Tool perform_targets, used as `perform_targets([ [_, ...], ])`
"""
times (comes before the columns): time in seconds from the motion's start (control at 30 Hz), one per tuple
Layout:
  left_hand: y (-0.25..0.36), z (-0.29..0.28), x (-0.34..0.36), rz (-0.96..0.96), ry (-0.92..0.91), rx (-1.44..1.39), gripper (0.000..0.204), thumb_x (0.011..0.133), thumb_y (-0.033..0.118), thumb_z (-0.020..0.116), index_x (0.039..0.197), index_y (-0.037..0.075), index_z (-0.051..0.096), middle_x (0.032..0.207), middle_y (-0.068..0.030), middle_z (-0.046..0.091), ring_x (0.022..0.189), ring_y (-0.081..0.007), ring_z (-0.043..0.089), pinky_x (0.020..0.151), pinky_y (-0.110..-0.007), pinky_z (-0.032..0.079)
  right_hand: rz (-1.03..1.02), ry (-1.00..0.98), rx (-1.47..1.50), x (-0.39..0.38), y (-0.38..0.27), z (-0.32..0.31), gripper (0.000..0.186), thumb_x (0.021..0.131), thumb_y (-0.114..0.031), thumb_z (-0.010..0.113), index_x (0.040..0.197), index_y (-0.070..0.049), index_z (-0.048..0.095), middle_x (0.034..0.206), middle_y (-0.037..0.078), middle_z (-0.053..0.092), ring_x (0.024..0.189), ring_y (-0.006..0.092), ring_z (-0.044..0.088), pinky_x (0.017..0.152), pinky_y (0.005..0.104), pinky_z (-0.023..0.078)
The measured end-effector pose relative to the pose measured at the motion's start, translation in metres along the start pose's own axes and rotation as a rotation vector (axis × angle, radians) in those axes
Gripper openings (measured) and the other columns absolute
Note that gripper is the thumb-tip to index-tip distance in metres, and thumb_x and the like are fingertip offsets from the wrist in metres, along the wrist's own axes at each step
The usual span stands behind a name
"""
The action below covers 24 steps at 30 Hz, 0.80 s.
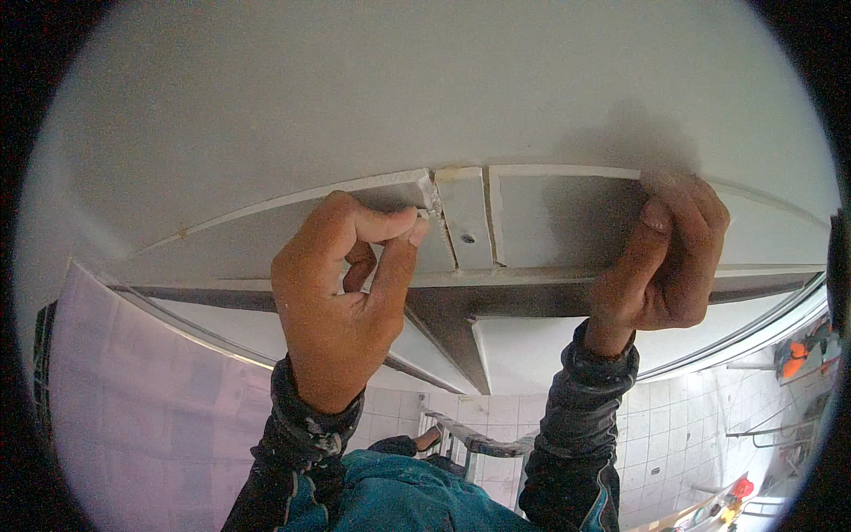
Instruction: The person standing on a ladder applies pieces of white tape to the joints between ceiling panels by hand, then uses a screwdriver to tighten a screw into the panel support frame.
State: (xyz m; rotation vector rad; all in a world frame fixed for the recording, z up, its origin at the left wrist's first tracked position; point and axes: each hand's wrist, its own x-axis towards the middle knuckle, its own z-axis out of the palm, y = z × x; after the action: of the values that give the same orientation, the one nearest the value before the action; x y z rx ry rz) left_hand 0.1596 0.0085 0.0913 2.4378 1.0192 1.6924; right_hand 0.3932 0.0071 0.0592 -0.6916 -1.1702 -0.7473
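Pale panel, right end crumbled and jagged.

I see open room between the left hand and the right hand, before the narrow panel's right edge. The dark beam blocks below its lower edge, a pale wall or ceiling bounds its top edge, and a ladder stands lower down.

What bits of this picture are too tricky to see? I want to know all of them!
All in the head view:
Anything pinched by the left hand: too small, mostly covered by its own fingers.
Whether the right hand holds anything: its fingertips are blurred.
Part of the ladder: hidden by the teal garment.
The orange object near the right rim: too small and blurry to name.
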Motion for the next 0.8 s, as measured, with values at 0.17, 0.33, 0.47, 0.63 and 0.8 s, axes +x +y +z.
perform_targets([
  [0.17, 0.003, 0.000, 0.002, -0.012, 0.006, 0.019, 0.013, 0.082, -0.003, 0.074, 0.090, 0.006, 0.068, 0.069, -0.0019, 0.059, 0.050, -0.0024, 0.044, 0.041, -0.020, 0.028, -0.010, -0.033, -0.028, 0.001, -0.004, 0.000, 0.018, 0.090, -0.002, 0.055, 0.096, 0.006, 0.070, 0.094, 0.016, 0.069, 0.092, 0.0278, 0.064, 0.085, 0.0383, 0.051],
  [0.33, 0.009, 0.000, 0.004, -0.079, -0.008, 0.077, 0.012, 0.081, -0.002, 0.076, 0.087, 0.006, 0.069, 0.075, 0.0007, 0.057, 0.060, -0.0042, 0.045, 0.049, -0.021, 0.032, -0.016, -0.015, -0.038, 0.001, -0.003, 0.004, 0.019, 0.090, -0.002, 0.055, 0.097, 0.006, 0.070, 0.097, 0.017, 0.070, 0.092, 0.0283, 0.064, 0.087, 0.0393, 0.051],
  [0.47, 0.002, -0.001, 0.004, -0.052, -0.030, 0.065, 0.012, 0.081, -0.002, 0.076, 0.088, 0.006, 0.069, 0.074, 0.0006, 0.057, 0.060, -0.0048, 0.046, 0.049, -0.021, 0.032, 0.004, 0.106, -0.012, -0.002, -0.001, 0.014, 0.024, 0.076, 0.000, 0.057, 0.094, 0.008, 0.071, 0.083, 0.014, 0.066, 0.080, 0.0275, 0.059, 0.076, 0.0382, 0.050],
  [0.63, 0.001, -0.001, 0.006, -0.034, -0.037, 0.027, 0.011, 0.082, -0.002, 0.073, 0.087, 0.006, 0.068, 0.069, -0.0014, 0.061, 0.046, -0.0030, 0.042, 0.040, -0.022, 0.028, 0.005, 0.142, 0.019, 0.000, 0.002, 0.016, 0.025, 0.076, 0.000, 0.056, 0.095, 0.008, 0.071, 0.083, 0.014, 0.065, 0.080, 0.0279, 0.059, 0.075, 0.0385, 0.050],
  [0.8, -0.001, 0.002, 0.000, -0.028, 0.009, 0.061, 0.013, 0.081, -0.005, 0.072, 0.087, 0.006, 0.067, 0.069, -0.0025, 0.062, 0.049, -0.0030, 0.048, 0.040, -0.020, 0.032, 0.026, -0.034, -0.058, -0.001, -0.005, 0.004, 0.017, 0.091, -0.003, 0.057, 0.099, 0.006, 0.070, 0.099, 0.017, 0.070, 0.096, 0.0289, 0.065, 0.090, 0.0399, 0.050],
])
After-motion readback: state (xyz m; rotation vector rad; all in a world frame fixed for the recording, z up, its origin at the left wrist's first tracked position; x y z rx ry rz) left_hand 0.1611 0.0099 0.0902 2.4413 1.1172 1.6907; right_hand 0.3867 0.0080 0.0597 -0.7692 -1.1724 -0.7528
